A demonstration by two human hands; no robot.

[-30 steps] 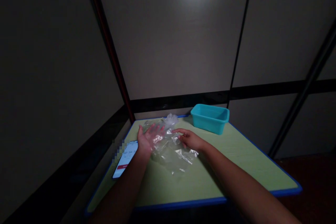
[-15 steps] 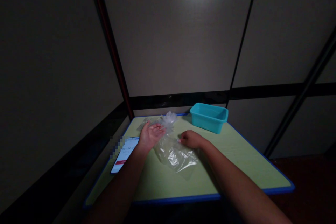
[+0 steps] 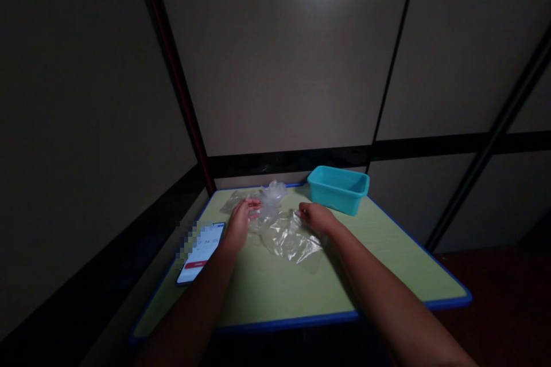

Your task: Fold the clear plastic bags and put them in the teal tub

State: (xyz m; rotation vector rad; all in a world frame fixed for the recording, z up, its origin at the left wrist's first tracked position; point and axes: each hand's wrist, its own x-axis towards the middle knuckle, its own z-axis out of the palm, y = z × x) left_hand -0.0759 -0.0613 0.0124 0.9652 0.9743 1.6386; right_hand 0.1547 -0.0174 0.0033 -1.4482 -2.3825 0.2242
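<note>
Clear plastic (image 3: pixel 290 238) spread on surface (image 3: pixel 379 264), between the hands. Its edge is pinched by right hand (image 3: pixel 316 218), fingers curled. Left hand (image 3: pixel 244 221) held partly open at crumpled plastic (image 3: pixel 271 198); grip cannot be told. Phone (image 3: pixel 200 255) positioned beside left forearm; blue bin (image 3: pixel 338 189) at far edge.

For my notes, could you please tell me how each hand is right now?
Left hand: open, fingers by the clear plastic.
Right hand: closed, pinching the clear plastic.
</note>
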